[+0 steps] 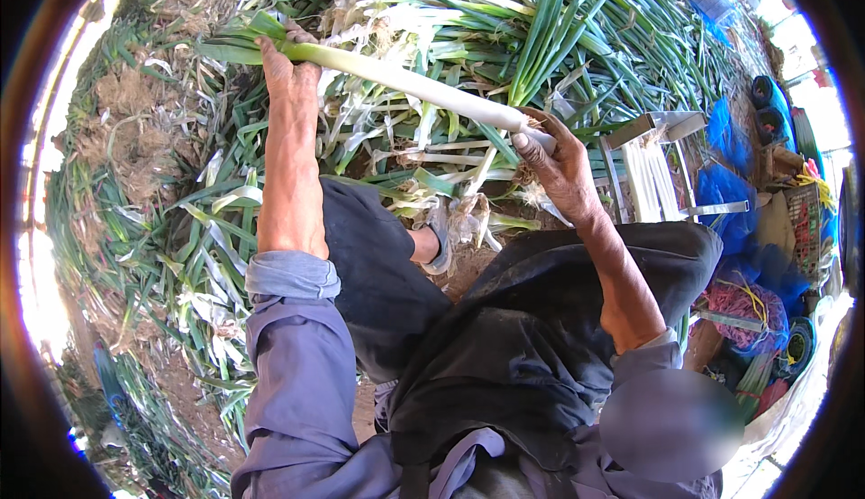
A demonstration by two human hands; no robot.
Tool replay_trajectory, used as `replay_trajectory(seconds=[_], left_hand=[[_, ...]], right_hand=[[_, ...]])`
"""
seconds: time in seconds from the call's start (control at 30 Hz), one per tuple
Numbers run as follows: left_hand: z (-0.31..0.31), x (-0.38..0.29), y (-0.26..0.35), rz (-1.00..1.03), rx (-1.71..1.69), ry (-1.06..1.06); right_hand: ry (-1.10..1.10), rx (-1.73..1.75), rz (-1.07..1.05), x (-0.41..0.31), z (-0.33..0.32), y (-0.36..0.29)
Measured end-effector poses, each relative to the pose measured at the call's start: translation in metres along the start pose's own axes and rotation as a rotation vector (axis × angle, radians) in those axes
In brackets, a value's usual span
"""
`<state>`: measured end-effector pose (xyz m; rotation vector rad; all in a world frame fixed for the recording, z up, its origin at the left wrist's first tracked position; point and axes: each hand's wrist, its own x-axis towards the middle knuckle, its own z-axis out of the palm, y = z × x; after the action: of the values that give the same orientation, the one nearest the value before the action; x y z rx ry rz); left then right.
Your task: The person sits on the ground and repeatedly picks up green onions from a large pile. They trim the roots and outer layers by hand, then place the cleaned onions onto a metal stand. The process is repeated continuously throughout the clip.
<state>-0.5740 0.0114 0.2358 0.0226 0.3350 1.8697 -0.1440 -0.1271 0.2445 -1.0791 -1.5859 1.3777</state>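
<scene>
A long green onion with a thick white shaft lies slantwise across my view, held at both ends. My left hand is closed around its green leaf end, at the upper left. At the root end, my right hand grips the stalk between thumb and fingers. Below and beyond the stalk lie loose onions, roots and pale peeled leaves. A metal rack holding several white onion shafts stands just right of my right hand.
A big heap of green onions spreads beyond my hands. Leaf scraps cover the ground at left. Blue netting, a netted pink bundle and a plastic crate stand at right. My knees, under a black apron, are beneath my arms.
</scene>
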Motion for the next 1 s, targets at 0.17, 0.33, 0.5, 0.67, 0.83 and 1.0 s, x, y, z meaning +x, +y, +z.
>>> replay_trajectory(seconds=[0.17, 0.33, 0.5, 0.67, 0.83, 1.0], left_hand=[[-0.004, 0.0, 0.011, 0.121, 0.098, -0.198], [0.0, 0.001, 0.016, 0.199, 0.161, -0.254], [0.0, -0.005, 0.01, 0.27, 0.239, -0.266], [-0.007, -0.002, -0.009, 0.224, 0.392, -0.019], [0.0, 0.001, -0.035, 0.148, 0.437, -0.012], [0.013, -0.022, -0.085, 0.105, 0.474, 0.13]], right_hand=[[-0.094, 0.22, 0.099, -0.01, 0.01, -0.003], [-0.027, 0.008, 0.183, -0.014, 0.036, -0.005], [-0.117, 0.208, 0.429, -0.041, 0.048, -0.033], [-0.221, 0.113, 0.459, -0.083, 0.047, -0.056], [-0.065, 0.145, 0.476, -0.114, 0.04, -0.082], [0.009, 0.226, 0.572, -0.14, 0.03, -0.09]])
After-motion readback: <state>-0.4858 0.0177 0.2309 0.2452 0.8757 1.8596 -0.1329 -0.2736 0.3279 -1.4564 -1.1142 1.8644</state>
